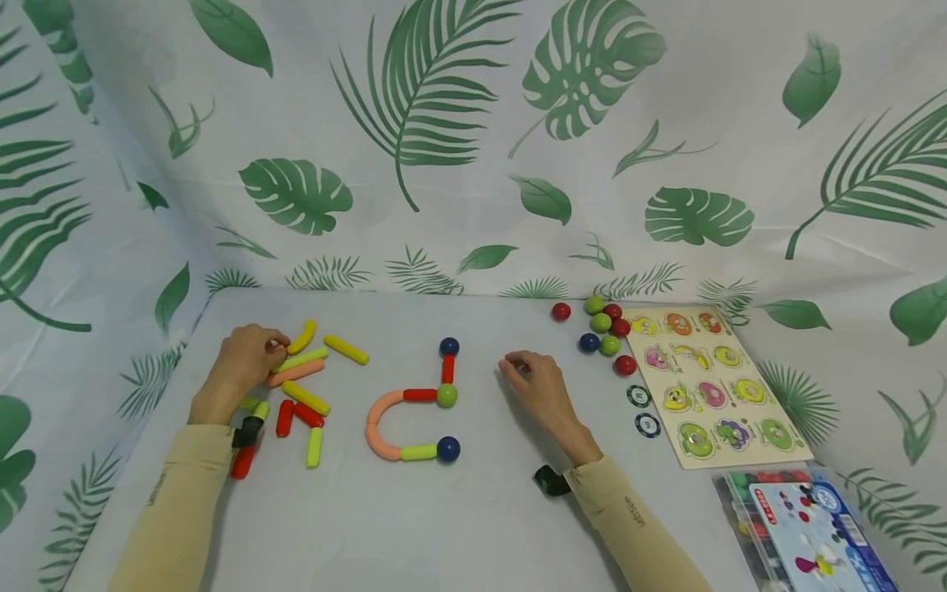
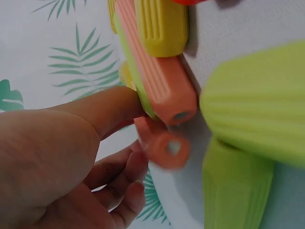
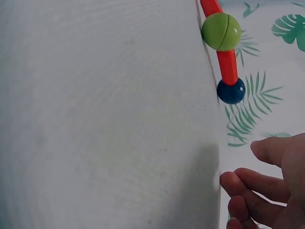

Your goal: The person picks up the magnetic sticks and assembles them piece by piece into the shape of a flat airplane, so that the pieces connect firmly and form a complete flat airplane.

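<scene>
My left hand is among loose magnetic sticks at the left. In the left wrist view, its thumb and fingers pinch a short salmon magnetic piece, slightly blurred. Right beside it lie a long salmon stick, a light green stick and a yellow curved piece. My right hand hovers with loosely bent fingers, holding nothing. Between the hands lies a joined shape: salmon curved pieces, red sticks, a light green stick, a green ball and blue balls.
Several red, green and blue balls sit at the back right. Near them are two poker chips and a wooden fruit puzzle board. A plastic box stands at the front right. Red sticks lie near my left wrist.
</scene>
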The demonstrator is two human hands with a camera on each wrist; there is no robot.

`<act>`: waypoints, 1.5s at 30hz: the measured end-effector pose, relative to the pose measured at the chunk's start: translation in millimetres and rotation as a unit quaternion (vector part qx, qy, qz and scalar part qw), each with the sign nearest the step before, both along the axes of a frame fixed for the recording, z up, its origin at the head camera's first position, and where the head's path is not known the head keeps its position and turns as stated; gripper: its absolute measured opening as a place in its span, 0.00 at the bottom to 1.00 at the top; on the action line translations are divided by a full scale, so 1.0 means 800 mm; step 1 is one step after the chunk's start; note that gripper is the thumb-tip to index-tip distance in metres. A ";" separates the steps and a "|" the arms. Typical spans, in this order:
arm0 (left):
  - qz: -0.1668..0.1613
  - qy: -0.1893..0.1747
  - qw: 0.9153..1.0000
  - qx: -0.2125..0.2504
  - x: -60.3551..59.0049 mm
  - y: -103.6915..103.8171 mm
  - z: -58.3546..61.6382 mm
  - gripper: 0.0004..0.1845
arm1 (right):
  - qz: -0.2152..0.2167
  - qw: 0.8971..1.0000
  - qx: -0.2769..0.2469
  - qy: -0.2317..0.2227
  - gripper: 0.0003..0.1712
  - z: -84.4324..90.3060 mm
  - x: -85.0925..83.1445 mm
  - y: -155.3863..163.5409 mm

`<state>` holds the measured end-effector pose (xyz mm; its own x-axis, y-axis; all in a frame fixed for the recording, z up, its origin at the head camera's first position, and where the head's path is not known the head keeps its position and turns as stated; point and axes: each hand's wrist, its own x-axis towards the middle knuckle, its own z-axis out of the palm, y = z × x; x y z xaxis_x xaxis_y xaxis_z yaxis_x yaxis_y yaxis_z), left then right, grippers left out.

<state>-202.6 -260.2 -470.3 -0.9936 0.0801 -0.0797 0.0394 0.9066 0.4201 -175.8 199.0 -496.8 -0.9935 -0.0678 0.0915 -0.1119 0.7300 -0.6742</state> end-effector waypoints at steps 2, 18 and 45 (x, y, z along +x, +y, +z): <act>0.006 0.007 1.000 0.002 0.002 -0.003 0.000 0.14 | 0.001 1.000 -0.001 -0.002 0.17 0.001 0.000 0.000; -0.070 0.107 0.992 0.010 0.012 0.058 0.032 0.17 | 0.002 1.000 0.001 0.004 0.18 0.001 0.006 0.012; -0.364 0.049 0.927 -0.077 0.043 0.380 0.015 0.05 | -0.017 1.000 0.022 0.001 0.18 0.002 0.028 0.066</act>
<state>-168.1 44.0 -457.9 -0.6835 0.7276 -0.0585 0.6956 0.6735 0.2501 -153.4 252.1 -495.4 -0.9952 -0.0380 0.0902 -0.0872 0.7624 -0.6412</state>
